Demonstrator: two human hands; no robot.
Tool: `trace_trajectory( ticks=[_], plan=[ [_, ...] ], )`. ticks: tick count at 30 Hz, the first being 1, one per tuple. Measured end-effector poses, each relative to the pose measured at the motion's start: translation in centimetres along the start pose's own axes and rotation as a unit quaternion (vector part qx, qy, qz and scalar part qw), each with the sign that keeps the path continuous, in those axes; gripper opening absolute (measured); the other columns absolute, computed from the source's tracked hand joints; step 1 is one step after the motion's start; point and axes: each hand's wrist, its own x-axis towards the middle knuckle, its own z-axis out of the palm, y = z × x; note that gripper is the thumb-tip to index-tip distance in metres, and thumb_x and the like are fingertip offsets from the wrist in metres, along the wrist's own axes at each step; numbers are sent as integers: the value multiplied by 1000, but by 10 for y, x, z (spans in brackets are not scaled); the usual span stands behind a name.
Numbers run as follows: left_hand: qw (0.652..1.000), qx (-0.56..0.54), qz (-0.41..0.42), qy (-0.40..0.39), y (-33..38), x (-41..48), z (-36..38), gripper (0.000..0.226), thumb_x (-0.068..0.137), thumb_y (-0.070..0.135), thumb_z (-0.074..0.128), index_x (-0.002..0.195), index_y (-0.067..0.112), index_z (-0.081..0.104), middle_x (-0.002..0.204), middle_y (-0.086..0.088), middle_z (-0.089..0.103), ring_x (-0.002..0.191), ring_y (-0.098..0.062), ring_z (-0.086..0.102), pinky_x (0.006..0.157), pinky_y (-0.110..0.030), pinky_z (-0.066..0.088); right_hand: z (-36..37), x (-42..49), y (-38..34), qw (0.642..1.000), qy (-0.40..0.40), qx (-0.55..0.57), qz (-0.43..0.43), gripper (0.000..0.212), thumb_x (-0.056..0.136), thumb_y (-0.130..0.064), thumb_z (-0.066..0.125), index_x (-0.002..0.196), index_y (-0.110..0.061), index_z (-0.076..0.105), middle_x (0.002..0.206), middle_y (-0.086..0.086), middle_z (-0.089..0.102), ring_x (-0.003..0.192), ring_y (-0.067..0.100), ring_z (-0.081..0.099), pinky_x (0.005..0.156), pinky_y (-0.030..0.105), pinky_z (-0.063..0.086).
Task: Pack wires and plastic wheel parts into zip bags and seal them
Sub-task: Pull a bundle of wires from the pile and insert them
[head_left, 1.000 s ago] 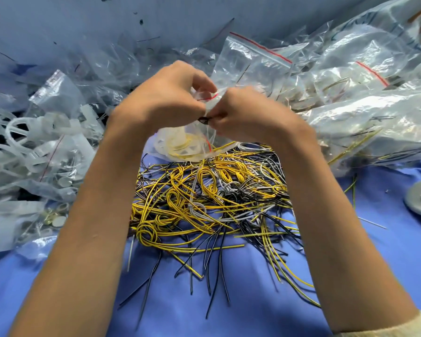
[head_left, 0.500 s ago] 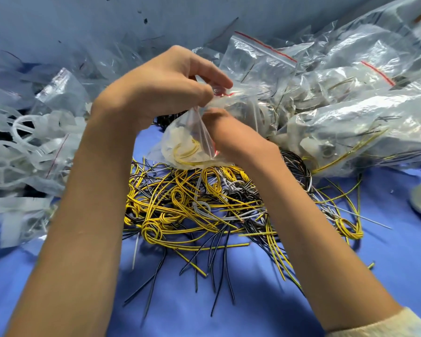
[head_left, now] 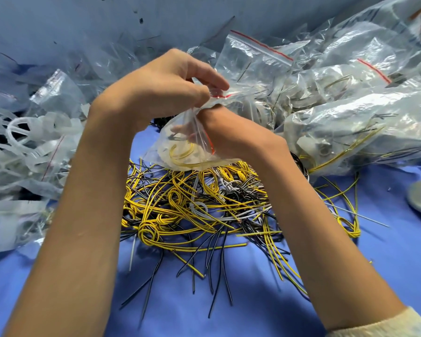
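The bag [head_left: 180, 144] is clear, glossy, crinkled plastic, like the bags [head_left: 350, 113] at the cloth's [head_left: 253, 302] right edge, the wires [head_left: 192, 207] have smooth plastic sheaths, the wheel parts [head_left: 17, 132] are milky matt plastic, and the cloth is matt.

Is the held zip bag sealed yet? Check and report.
No: the right hand has its fingers inside the zip bag, seen through the plastic, while the left hand pinches its top edge.
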Motion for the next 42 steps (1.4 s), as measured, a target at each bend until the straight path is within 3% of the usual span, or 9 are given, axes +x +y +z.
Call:
trace_trajectory(
  ticks=[5, 13, 16, 19, 24, 29, 32, 35, 42],
  plan=[
    [1000, 15, 4, -8, -1, 0, 1, 43, 81, -5, 47, 104, 22, 72, 81, 12, 68, 62, 10, 57, 54, -2, 37, 0, -8, -3, 992, -104, -42, 55, 29, 97, -22, 47, 123, -12, 55, 124, 10, 58, 112, 25, 53, 95, 33, 43],
    [1000, 17, -13, -8, 0, 0, 4, 39, 83, -1, 47, 100, 26, 70, 98, 5, 72, 101, -8, 64, 94, -22, 47, -5, -9, -3, 977, -176, -82, 83, 33, 96, -33, 44, 119, -12, 55, 115, 10, 61, 101, 28, 55, 92, 37, 47],
    [999, 30, -24, -10, -2, 2, 6, 32, 86, 4, 50, 102, 24, 69, 98, 1, 71, 103, -17, 63, 97, -32, 46, -11, -13, -3, 974, -192, -92, 78, 37, 96, -40, 42, 115, -12, 58, 105, 6, 61, 92, 27, 54, 77, 31, 44],
    [998, 52, -31, -31, -6, 5, 7, 29, 87, 6, 52, 105, 24, 67, 95, -5, 69, 91, -21, 61, 89, -32, 46, -19, -16, -4, 975, -186, -85, 83, 30, 96, -31, 44, 114, -15, 61, 99, 7, 61, 85, 25, 51, 65, 31, 39],
    [994, 82, -33, -61, -12, 10, 9, 30, 88, 6, 55, 107, 27, 66, 97, -11, 68, 86, -21, 59, 80, -31, 42, -33, -23, -1, 977, -193, -48, 74, 30, 90, -26, 55, 118, -27, 66, 105, 5, 66, 96, 24, 57, 84, 34, 45],
    [993, 93, -25, -74, -14, 11, 10, 27, 89, 8, 58, 107, 26, 66, 96, -14, 67, 79, -15, 55, 73, -28, 39, -43, -29, 13, 976, -178, 69, 102, 38, 86, -20, 67, 120, -35, 63, 72, -11, 63, 47, -6, 52, 49, 6, 41],
    [992, 103, -25, -69, -16, 13, 11, 25, 88, 11, 60, 106, 28, 68, 85, -6, 64, 70, -13, 53, 69, -27, 37, -38, -28, 11, 975, -196, 3, 101, 42, 84, -24, 67, 122, -40, 60, 74, -10, 60, 58, 3, 53, 43, 6, 36],
    [993, 99, -23, -67, -18, 13, 12, 26, 88, 8, 58, 101, 28, 69, 79, -4, 60, 69, -16, 50, 69, -28, 37, -35, -26, 4, 977, -190, -29, 92, 36, 84, -28, 65, 119, -39, 62, 88, -2, 62, 77, 15, 53, 58, 19, 38],
    [984, 135, -90, 74, -29, 15, 8, 36, 80, 6, 45, 73, 37, 63, 62, 3, 54, 50, -10, 41, 53, -23, 35, -54, -28, -8, 998, -18, 12, 52, 10, 76, -33, 73, 71, -27, 67, 54, -14, 52, 53, 2, 48, 52, 20, 36]
  ],
)
